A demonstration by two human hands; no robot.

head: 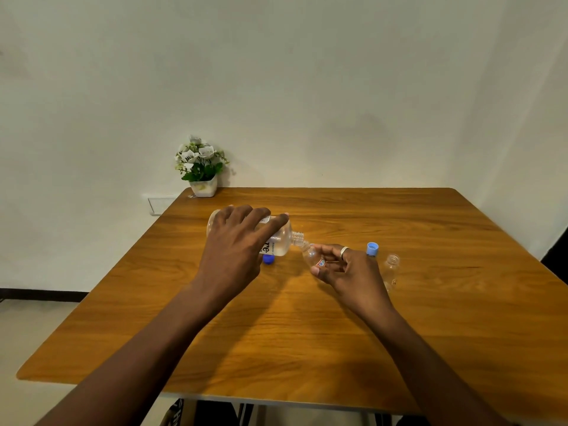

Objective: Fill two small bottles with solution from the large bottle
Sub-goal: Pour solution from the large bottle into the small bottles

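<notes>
The left hand (233,241) is curled over the large bottle (282,238) and grips it around the middle of the body, with the fingers spread across the label. The right hand (347,269) pinches one small bottle (312,256) between the thumb and the fingers; there is a ring on one finger.

The large bottle lies almost flat in the air above the table (307,333), with its open mouth pointing to the right. The small bottle is tilted, and its mouth meets the mouth of the large one, touching or nearly so. I cannot tell if liquid is flowing.

I judge the large bottle as clear plastic, rather heavy with its solution, with walls that can give under a hard squeeze. So a wide hold at the middle is good. The small bottle looks light and thin with a narrow mouth. It is better held low on the body, so the neck is free, and it may get slippery if wetted.

The second small bottle (392,264) stands open just right of the right hand, near a light blue cap (372,249). A dark blue cap (268,259) lies on the table under the large bottle.
</notes>
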